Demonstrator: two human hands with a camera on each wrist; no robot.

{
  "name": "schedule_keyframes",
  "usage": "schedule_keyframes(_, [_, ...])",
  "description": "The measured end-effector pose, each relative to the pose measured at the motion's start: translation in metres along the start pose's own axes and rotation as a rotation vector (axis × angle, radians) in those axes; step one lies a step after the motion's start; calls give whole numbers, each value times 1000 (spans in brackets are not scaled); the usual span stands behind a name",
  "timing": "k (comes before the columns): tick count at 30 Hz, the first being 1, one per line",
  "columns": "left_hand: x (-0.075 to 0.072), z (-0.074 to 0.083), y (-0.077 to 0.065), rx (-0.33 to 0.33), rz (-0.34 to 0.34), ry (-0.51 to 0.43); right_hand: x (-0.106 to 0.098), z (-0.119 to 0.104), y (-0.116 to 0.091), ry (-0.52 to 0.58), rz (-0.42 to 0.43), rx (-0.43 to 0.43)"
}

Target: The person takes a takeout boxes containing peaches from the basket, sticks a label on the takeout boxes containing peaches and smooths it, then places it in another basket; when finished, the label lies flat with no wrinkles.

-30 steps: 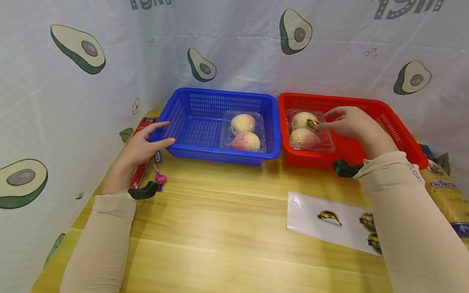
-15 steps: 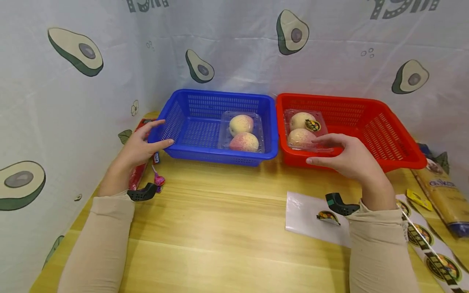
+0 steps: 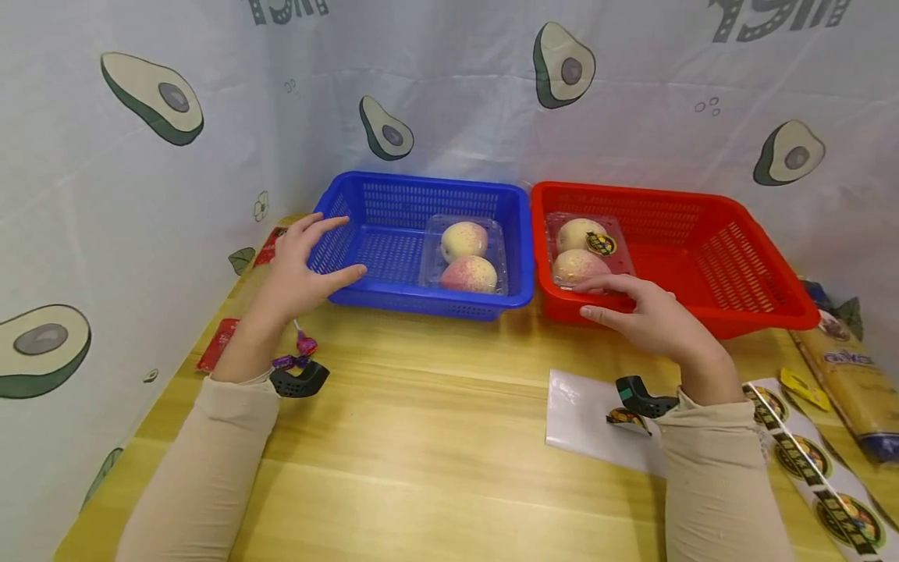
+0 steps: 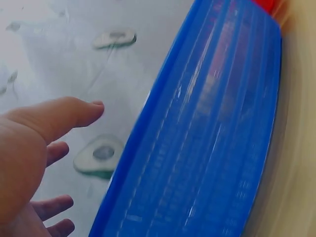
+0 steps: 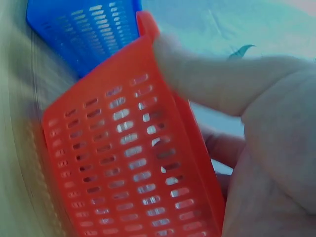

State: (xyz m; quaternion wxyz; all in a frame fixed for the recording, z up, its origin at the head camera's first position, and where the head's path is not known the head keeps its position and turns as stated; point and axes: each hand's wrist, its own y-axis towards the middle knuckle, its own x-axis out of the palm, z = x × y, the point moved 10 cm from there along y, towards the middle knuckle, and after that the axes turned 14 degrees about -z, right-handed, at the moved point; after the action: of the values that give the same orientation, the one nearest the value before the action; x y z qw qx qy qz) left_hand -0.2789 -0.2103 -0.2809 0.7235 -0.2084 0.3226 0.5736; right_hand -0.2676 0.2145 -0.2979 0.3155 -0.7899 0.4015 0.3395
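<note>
My left hand (image 3: 298,269) is over the near left corner of the blue basket (image 3: 435,300), thumb and fingers spread, with nothing between them. In the left wrist view the blue basket's rim runs beside the fingers, apart from them. My right hand (image 3: 649,316) is at the front rim of the red basket (image 3: 737,316), its thumb before the rim and its fingers reaching over it. Inside the red basket lies a clear plastic box (image 3: 625,250) of two peaches (image 3: 579,265), with a round dark sticker (image 3: 601,243) on it. A similar clear box (image 3: 500,250) of peaches sits in the blue basket.
A white sheet (image 3: 579,406) with a half-peeled sticker lies before the red basket. On the right are a sticker strip (image 3: 808,460), a yellow packet (image 3: 804,388) and a tan bag (image 3: 853,375). Red packaging (image 3: 219,343) and a lollipop (image 3: 305,343) lie at left.
The right hand has drawn back from the sticker on the box to the red basket's front rim. The left hand has shifted right and up over the blue basket's corner.
</note>
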Motion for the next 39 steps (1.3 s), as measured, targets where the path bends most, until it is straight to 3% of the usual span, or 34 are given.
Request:
schedule_keyframes(4, [19,13,14,13,-56,-3,4,4,3,15,-10,45])
schedule_keyframes(10, [46,32,52,-21,-257,27,6,7,2,22,-5,72])
schedule_keyframes(15, [60,43,79,-96,-411,-48,4,6,3,16,6,56])
schedule_keyframes(19, [68,46,98,-166,-491,-71,1,6,4,11,5,52])
schedule_keyframes(26, [87,38,116,-324,-663,-330,-2,7,3,9,11,59])
schedule_keyframes(33, [103,29,119,-416,-689,-512,-2,6,5,17,6,61])
schedule_keyframes(39, [115,25,120,-444,-688,-570,-1,6,5,30,6,53])
